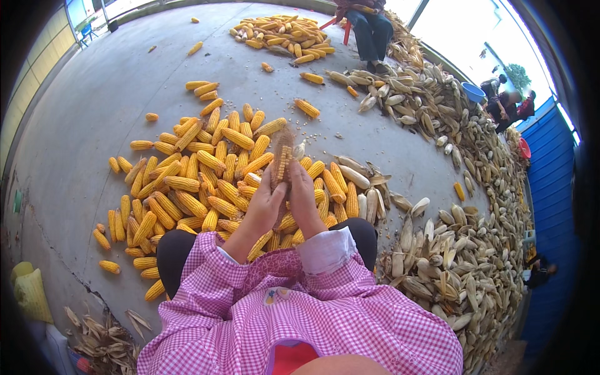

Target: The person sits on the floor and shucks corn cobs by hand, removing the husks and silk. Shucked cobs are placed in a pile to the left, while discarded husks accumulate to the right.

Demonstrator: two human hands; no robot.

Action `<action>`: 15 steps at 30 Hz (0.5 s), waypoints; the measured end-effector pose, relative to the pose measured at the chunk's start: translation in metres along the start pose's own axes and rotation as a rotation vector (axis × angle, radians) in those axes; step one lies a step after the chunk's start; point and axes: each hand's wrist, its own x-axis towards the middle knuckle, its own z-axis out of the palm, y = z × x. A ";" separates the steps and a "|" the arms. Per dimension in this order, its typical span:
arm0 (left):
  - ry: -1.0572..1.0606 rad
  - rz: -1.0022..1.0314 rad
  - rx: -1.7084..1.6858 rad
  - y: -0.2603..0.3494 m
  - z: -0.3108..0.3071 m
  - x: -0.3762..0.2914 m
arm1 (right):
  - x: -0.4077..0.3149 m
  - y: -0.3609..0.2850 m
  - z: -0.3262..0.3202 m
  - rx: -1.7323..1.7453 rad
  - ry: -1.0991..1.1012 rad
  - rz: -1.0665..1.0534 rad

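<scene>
Between both hands, an ear of corn (pixel 282 161) points away from me, some of its yellow kernels bare and brown, dry-looking material around them. My left hand (pixel 266 206) grips its lower left side, thumb on top. From the right, my right hand (pixel 301 194) closes around the same ear. A pale bit of husk (pixel 299 149) shows beside the ear's upper right. Below and around my hands spreads a heap of husked yellow corn ears (pixel 187 183). Right of the heap lie several ears in pale husk (pixel 355 177).
A long bank of unhusked corn (pixel 468 281) runs along my right, beside a blue panel wall (pixel 553 225). Farther off are another pile of yellow ears (pixel 286 35) and a seated person (pixel 368 33). Other people (pixel 504 108) are near a blue basin (pixel 473 92). Dry husks (pixel 105 340) lie at lower left.
</scene>
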 end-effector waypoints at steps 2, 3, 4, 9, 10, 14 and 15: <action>-0.001 0.012 0.147 0.002 0.002 -0.001 | -0.001 -0.001 0.001 -0.062 0.054 -0.019; 0.008 0.004 0.229 0.006 0.003 -0.003 | -0.001 -0.002 0.002 -0.092 0.081 -0.030; 0.017 -0.003 0.311 0.012 0.005 -0.006 | -0.001 -0.001 0.000 -0.092 0.073 -0.023; 0.022 0.006 0.332 0.007 0.002 -0.005 | 0.000 -0.002 -0.001 -0.069 0.029 -0.006; 0.019 0.002 0.309 0.004 0.000 -0.005 | -0.001 -0.003 0.001 -0.049 0.038 0.007; -0.006 0.012 0.162 -0.001 -0.003 -0.008 | -0.007 -0.008 0.006 -0.113 0.093 -0.034; -0.003 0.030 0.300 0.001 -0.006 -0.008 | -0.006 -0.004 0.005 -0.157 0.119 -0.066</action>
